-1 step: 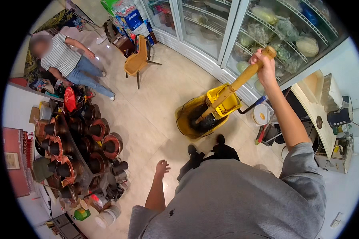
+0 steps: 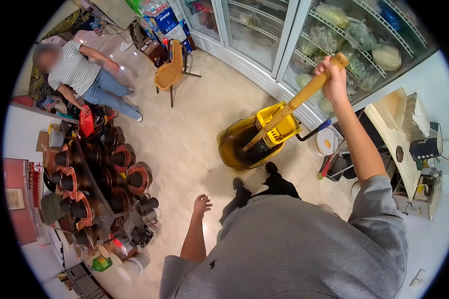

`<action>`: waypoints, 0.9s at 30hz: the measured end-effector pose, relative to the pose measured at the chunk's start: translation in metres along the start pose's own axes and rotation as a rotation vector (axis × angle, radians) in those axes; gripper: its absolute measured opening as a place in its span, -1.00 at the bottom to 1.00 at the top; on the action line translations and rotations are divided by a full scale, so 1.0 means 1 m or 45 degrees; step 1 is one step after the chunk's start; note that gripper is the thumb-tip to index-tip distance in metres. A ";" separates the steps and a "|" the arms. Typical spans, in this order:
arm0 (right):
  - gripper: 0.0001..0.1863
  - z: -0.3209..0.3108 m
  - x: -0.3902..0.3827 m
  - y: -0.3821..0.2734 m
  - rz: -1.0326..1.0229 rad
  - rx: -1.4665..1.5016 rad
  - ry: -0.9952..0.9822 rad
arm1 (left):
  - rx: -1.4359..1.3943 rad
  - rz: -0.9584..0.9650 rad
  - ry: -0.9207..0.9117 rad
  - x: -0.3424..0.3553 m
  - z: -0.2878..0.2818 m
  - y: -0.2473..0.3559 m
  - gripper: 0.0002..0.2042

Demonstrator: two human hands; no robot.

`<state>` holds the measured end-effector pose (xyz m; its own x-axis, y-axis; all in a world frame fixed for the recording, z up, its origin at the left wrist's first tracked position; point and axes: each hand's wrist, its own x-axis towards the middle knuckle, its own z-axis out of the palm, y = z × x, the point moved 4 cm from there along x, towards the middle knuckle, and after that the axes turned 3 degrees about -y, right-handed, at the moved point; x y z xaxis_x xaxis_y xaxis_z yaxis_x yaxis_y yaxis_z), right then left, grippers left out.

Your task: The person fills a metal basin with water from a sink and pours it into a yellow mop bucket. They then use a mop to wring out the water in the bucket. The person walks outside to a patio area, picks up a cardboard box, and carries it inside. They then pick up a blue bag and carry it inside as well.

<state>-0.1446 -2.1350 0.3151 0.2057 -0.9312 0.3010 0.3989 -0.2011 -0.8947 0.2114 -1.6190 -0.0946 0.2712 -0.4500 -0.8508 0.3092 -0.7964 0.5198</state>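
Note:
My right hand (image 2: 335, 82) is wrapped round the upper end of a thick wooden mop handle (image 2: 298, 100). The handle slants down to the left into a yellow mop bucket (image 2: 230, 162) on the floor just in front of my feet. At its lower end the mop head is a dark mass, not clearly told from the dark water. A yellow wringer (image 2: 290, 127) sits on the bucket's right side, beside the handle. Down at my left side hangs my left hand (image 2: 201, 204), fingers apart, touching nothing.
Glass-door fridges (image 2: 279, 60) line the far side. A tan chair (image 2: 168, 70) stands beyond the bucket. Stacked copper-coloured pots (image 2: 119, 177) fill a rack at left, near a person (image 2: 92, 70) in a striped shirt. A white lidded tub (image 2: 326, 142) is right of the bucket.
The bucket and the mop's lower end have shifted slightly left and nearer the pots. My right hand still grips the handle. The other person's hand now reaches a red item above the pots.

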 end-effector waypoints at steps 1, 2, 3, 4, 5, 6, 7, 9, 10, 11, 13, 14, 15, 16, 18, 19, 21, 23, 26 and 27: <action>-0.80 -0.018 0.011 0.001 -0.022 -0.006 -0.012 | -0.014 0.042 0.024 -0.001 0.016 0.017 -0.54; -0.81 -0.024 0.024 0.008 0.018 0.001 -0.028 | -0.038 0.051 0.046 0.004 0.021 0.018 -0.54; -0.81 -0.038 0.027 0.015 0.060 0.023 0.009 | -0.095 0.045 0.069 0.001 0.033 0.007 -0.54; -0.80 -0.052 0.035 0.020 0.075 0.054 0.037 | -0.127 0.020 0.064 0.004 0.047 0.004 -0.54; -0.80 -0.065 0.043 0.023 0.061 0.070 0.048 | -0.174 -0.003 0.075 0.003 0.060 0.000 -0.54; -0.80 -0.072 0.046 0.025 0.081 0.080 0.087 | -0.219 -0.003 0.048 -0.002 0.073 -0.007 -0.55; -0.81 -0.084 0.051 0.026 0.100 0.044 0.041 | -0.257 -0.003 0.013 -0.006 0.087 -0.010 -0.57; -0.78 -0.091 0.048 0.035 0.171 0.075 -0.105 | -0.052 -0.120 0.106 -0.019 0.114 -0.012 -0.56; -0.78 -0.095 0.046 0.040 0.176 0.009 -0.171 | -0.068 -0.102 0.101 -0.027 0.125 -0.009 -0.54; -0.78 -0.094 0.046 0.043 0.171 0.047 -0.207 | -0.086 -0.088 0.095 -0.035 0.137 -0.010 -0.53; -0.76 -0.092 0.043 0.052 0.184 0.120 -0.279 | -0.203 -0.075 0.132 -0.050 0.155 -0.019 -0.48; -0.74 -0.093 0.042 0.053 0.156 0.142 -0.283 | -0.217 -0.103 0.195 -0.057 0.165 -0.017 -0.47; -0.72 -0.093 0.040 0.054 0.128 0.165 -0.284 | -0.229 -0.132 0.258 -0.066 0.175 -0.015 -0.46; -0.70 -0.093 0.040 0.053 0.101 0.187 -0.280 | -0.229 -0.126 0.297 -0.075 0.184 -0.019 -0.46; -0.65 -0.091 0.042 0.057 0.111 0.120 -0.322 | -0.241 -0.135 0.346 -0.090 0.198 -0.026 -0.45; -0.63 -0.092 0.040 0.058 0.121 0.076 -0.344 | -0.249 -0.148 0.361 -0.097 0.207 -0.034 -0.45; -0.61 -0.091 0.037 0.060 0.120 0.051 -0.383 | -0.252 -0.157 0.384 -0.108 0.219 -0.051 -0.43; -0.59 -0.078 0.030 0.053 0.141 0.025 -0.364 | -0.325 -0.144 0.409 -0.116 0.229 -0.065 -0.42; -0.55 -0.063 0.017 0.048 0.091 -0.107 -0.418 | -0.394 -0.146 0.432 -0.126 0.243 -0.089 -0.42; -0.54 -0.058 0.011 0.045 0.079 -0.162 -0.436 | -0.402 -0.141 0.447 -0.131 0.248 -0.097 -0.42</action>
<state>-0.1764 -2.1718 0.2590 0.5219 -0.7911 0.3189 0.2664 -0.2040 -0.9420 -0.0801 -1.5825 -0.0528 0.4952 -0.1626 -0.8534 0.6006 -0.6457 0.4715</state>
